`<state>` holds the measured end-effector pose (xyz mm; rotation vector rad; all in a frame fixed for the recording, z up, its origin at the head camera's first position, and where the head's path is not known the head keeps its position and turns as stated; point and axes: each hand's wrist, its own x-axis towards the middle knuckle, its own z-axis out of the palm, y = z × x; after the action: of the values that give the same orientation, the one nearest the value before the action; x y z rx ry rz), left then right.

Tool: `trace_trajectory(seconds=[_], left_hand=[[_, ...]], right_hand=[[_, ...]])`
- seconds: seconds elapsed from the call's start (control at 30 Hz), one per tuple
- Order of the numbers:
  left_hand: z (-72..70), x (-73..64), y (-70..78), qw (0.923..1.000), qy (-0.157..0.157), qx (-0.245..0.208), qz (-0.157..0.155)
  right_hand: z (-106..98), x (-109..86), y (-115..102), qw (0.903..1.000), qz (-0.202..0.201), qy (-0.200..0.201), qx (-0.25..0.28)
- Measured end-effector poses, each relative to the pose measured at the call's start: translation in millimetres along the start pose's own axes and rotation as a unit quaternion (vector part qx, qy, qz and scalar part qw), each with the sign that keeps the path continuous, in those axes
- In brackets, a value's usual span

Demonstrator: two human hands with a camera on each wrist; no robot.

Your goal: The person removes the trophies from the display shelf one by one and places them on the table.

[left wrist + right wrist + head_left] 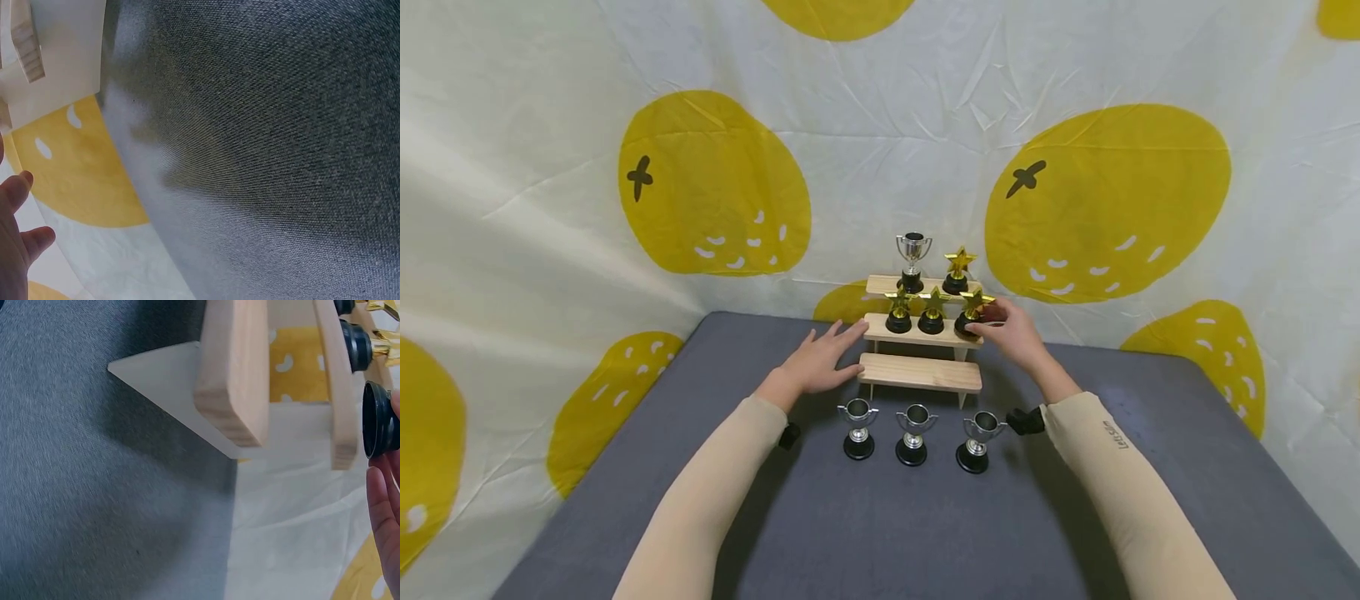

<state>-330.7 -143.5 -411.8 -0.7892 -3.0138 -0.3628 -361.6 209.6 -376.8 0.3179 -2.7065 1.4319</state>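
A yellow-patterned white cloth (895,183) hung behind the grey table (880,533). The right hand (1017,332) pinched a gold star trophy (974,303), near upright between thumb and fingers, base seemingly just above the middle step (876,327). Two matching trophies (932,322) crowded those fingers' left; the upper step (880,285) lay beyond, three silver cups (912,450) on their near side. The left hand (816,364), fingers spread, was farther off, by the steps' left ends

Inspector A: Your star trophies (959,263) are gold on black bases (931,324). Your cups (916,422)?

Inspector B: Silver, likewise black-based. Your sleeves (688,504): beige. Your shelf boards (920,372): pale woodgrain; tabletop (880,533), grey; backdrop (880,100), white with yellow fruit print (715,187).
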Motion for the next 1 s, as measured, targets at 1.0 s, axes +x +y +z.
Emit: trace_trajectory(seconds=[1.0], left_hand=[[-1.0, 0.3, 1.3, 0.9999, -0.004, -0.009, -0.009]], right_hand=[[-48, -61.2, 19, 0.9981, -0.043, -0.001, -0.045]])
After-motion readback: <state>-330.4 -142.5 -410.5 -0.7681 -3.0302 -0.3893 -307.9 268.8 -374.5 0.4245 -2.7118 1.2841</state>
